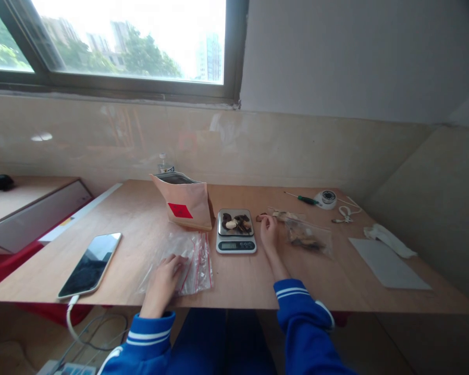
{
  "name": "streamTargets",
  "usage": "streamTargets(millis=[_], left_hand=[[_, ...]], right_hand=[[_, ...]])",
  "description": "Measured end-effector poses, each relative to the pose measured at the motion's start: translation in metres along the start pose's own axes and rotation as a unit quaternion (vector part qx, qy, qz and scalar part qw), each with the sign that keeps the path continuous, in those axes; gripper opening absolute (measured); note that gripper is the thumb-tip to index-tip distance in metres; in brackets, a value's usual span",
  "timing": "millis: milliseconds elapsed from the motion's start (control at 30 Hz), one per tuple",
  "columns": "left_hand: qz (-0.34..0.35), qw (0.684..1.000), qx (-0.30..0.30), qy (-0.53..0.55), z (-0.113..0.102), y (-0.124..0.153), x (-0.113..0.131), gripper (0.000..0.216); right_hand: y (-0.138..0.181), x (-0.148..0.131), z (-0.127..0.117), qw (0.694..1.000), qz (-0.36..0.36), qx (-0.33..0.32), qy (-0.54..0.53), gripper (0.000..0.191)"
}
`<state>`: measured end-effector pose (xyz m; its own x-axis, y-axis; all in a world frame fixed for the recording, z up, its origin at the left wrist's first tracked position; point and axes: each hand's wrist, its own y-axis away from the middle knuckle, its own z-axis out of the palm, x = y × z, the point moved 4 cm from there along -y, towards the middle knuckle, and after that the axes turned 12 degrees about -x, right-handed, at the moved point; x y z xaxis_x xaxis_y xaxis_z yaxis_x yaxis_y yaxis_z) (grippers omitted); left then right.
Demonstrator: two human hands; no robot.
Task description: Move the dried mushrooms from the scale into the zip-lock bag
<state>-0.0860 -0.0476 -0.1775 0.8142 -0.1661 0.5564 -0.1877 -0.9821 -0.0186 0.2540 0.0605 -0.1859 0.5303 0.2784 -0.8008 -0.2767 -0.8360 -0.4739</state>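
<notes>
My left hand (169,275) rests on a stack of clear zip bags (197,260) with red seal lines, its fingers loosely bent and apart. Just right of the kitchen scale (236,246), my right hand (269,234) is closed, with a brown dried mushroom piece (261,216) at its fingertips. Dark dried mushroom pieces (242,223) and a pale piece (231,224) lie on the scale's steel plate. The scale's display figures are too small to read. Beyond my right hand lie filled clear bags of dried pieces (307,239). An upright kraft pouch (187,203) with a red label stands open behind the zip bags.
A phone (90,265) with a charging cable lies at the left front. A small bottle (164,164) stands behind the pouch. Toward the back right are a screwdriver (307,200), a white round camera (325,199) and a cable. A white cloth (391,240) overlaps a grey sheet (389,265).
</notes>
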Motion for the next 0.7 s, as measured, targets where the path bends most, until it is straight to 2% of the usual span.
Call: streamTargets(millis=[100,200,233,300,333,400,500,600,700], left_hand=[[-0.015,0.996,0.065,0.058,-0.011,0.006,0.007,0.031],[-0.018,0.983,0.141,0.119,-0.024,0.014,0.025,0.038],[-0.010,0.977,0.163,0.137,-0.027,0.016,0.034,0.038],[0.031,0.968,0.186,0.168,-0.030,0.018,0.058,0.037],[0.051,0.961,0.198,0.185,-0.030,0.019,0.071,0.035],[0.102,0.950,0.201,0.214,-0.028,0.022,0.093,0.031],[0.132,0.941,0.221,0.221,-0.029,0.031,0.110,0.024],[0.066,0.913,0.318,0.248,-0.041,0.042,0.103,0.024],[0.011,0.889,0.348,0.298,-0.053,0.038,0.095,0.028]], right_hand=[[0.004,-0.017,-0.012,0.999,-0.017,0.030,0.005,0.029],[0.022,-0.058,-0.020,0.996,-0.090,0.027,0.006,0.028],[0.032,-0.076,-0.018,0.993,-0.121,-0.006,0.004,0.027],[0.055,-0.112,-0.003,0.981,-0.149,-0.126,-0.015,0.027],[0.067,-0.127,0.006,0.972,-0.141,-0.186,-0.021,0.025],[0.086,-0.148,0.022,0.964,-0.107,-0.239,-0.046,0.024],[0.099,-0.152,0.032,0.955,-0.034,-0.269,-0.119,0.031],[0.095,-0.138,0.025,0.936,0.022,-0.297,-0.187,0.036],[0.086,-0.131,0.011,0.902,0.007,-0.401,-0.163,0.038]])
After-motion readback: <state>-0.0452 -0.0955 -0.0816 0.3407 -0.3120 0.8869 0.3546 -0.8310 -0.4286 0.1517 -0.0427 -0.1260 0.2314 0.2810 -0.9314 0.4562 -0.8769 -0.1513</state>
